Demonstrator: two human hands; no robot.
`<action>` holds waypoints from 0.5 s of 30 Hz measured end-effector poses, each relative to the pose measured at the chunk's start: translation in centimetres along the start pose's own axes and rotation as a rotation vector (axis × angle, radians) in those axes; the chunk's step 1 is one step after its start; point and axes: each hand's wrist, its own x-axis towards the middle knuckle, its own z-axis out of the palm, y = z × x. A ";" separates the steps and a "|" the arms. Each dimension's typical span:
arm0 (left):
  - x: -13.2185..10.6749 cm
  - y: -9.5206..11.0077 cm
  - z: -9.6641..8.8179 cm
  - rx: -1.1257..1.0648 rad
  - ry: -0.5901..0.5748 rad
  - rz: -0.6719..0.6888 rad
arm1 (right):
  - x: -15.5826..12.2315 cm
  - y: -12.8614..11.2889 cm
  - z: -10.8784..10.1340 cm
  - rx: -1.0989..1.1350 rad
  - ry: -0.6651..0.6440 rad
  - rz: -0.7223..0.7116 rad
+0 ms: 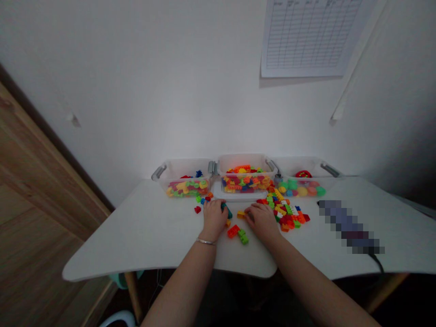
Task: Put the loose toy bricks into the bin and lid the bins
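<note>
My left hand [213, 219], with a bracelet at the wrist, is closed around a teal building brick [227, 210]. An orange-yellow brick [228, 223] peeks out under its thumb side. My right hand [264, 222] has its fingertips at a yellow building brick [241, 214] and looks closed on its right end. Between the wrists lie a red-orange brick [233, 231] and a green brick [243, 236], touching each other. A pile of mixed bricks [288, 211] spreads beyond my right hand. A few small pieces, among them a red one [197, 209], lie left of my left hand.
Three clear plastic boxes stand along the wall: a left box [185, 164] and a middle box [241, 160] of colourful pieces, and a right box [289, 164] with round pieces. A white lid [238, 196] lies before the middle one. A blurred-out object [350, 227] with a cable is at right.
</note>
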 end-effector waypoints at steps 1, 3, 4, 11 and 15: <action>0.0 0.0 0.0 0.001 -0.002 0.002 | 0.0 0.0 0.0 0.003 0.007 -0.003; 0.0 0.0 0.0 0.001 -0.004 0.002 | -0.1 -0.1 0.0 0.014 0.003 0.003; 0.0 0.0 0.0 0.000 -0.003 -0.001 | -0.1 -0.1 0.0 0.024 -0.006 0.009; -0.1 0.1 -0.2 -0.005 0.009 0.003 | 0.6 0.0 -0.4 0.209 0.045 0.096; 0.0 0.0 -0.3 0.001 0.016 0.015 | 2.8 1.4 -1.6 0.397 0.233 0.171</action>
